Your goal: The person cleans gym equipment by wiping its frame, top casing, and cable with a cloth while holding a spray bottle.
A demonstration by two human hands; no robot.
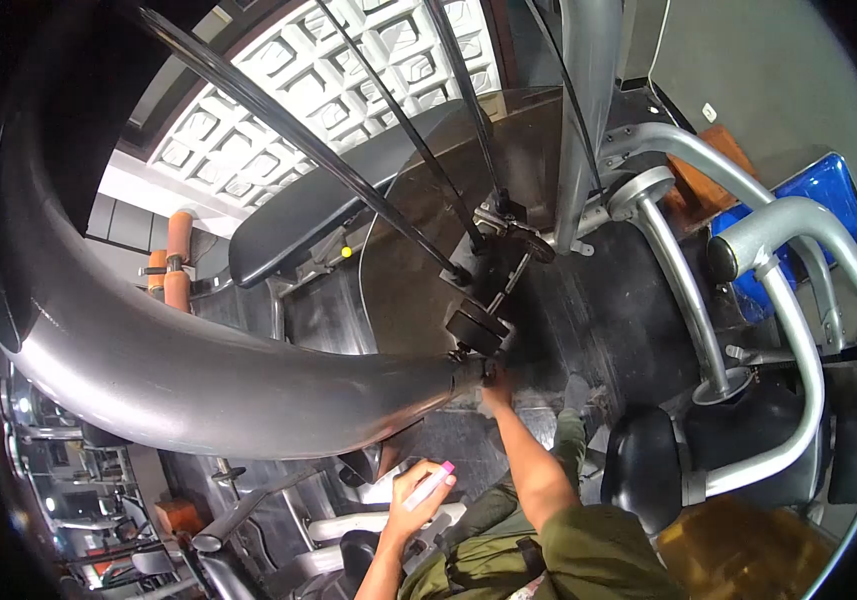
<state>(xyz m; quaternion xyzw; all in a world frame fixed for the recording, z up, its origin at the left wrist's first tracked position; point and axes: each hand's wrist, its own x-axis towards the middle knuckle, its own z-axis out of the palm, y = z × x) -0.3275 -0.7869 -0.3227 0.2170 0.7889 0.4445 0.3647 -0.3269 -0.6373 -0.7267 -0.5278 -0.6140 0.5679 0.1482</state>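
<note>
My left hand is closed round a small white tube with a pink cap, held upright at a slant below the large grey curved frame tube. My right arm stretches forward. My right hand is at the lower end of that frame tube, close to a black roller or block at the foot of the guide rods. It is partly smeared and dark, so its fingers and anything in them cannot be made out.
Gym machines stand all around. Right are grey bent bars, black pads and a blue chair. A black bench and orange foam rollers lie left. A foot rests on the dark floor.
</note>
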